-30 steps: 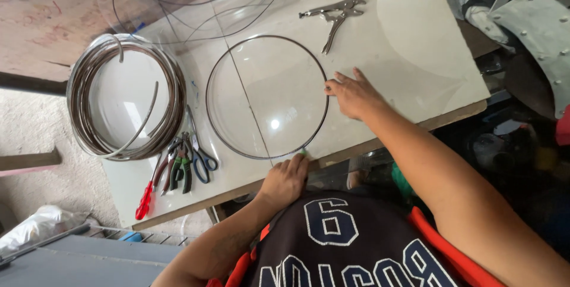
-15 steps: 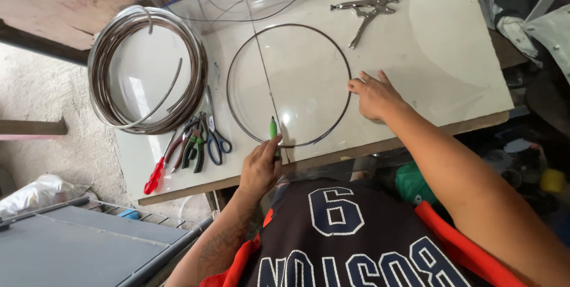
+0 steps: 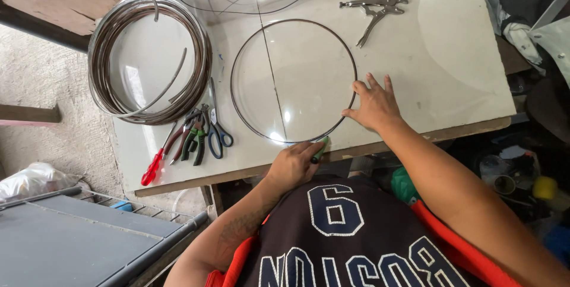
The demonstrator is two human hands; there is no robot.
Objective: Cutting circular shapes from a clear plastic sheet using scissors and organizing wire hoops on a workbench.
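A thin metal wire ring [image 3: 294, 19] lies flat on a clear sheet on the white table [image 3: 451, 55]. My right hand [image 3: 374, 106] rests flat with spread fingers on the table, its fingertips touching the ring's right near edge. My left hand [image 3: 294, 165] is at the table's front edge, closed on a green marker [image 3: 321, 148]. The marker's tip is close to the ring's near rim.
A thick coil of grey wire [image 3: 98, 61] lies at the left. Beside it are a red screwdriver [image 3: 153, 169], green-handled pliers [image 3: 193, 141] and scissors [image 3: 217, 127]. Locking pliers [image 3: 374, 11] lie at the back. A grey cart [image 3: 71, 239] stands lower left.
My left hand has picked up the green marker and brought it to the ring's near edge. My right hand stays flat at the ring's right side. The view has shifted.
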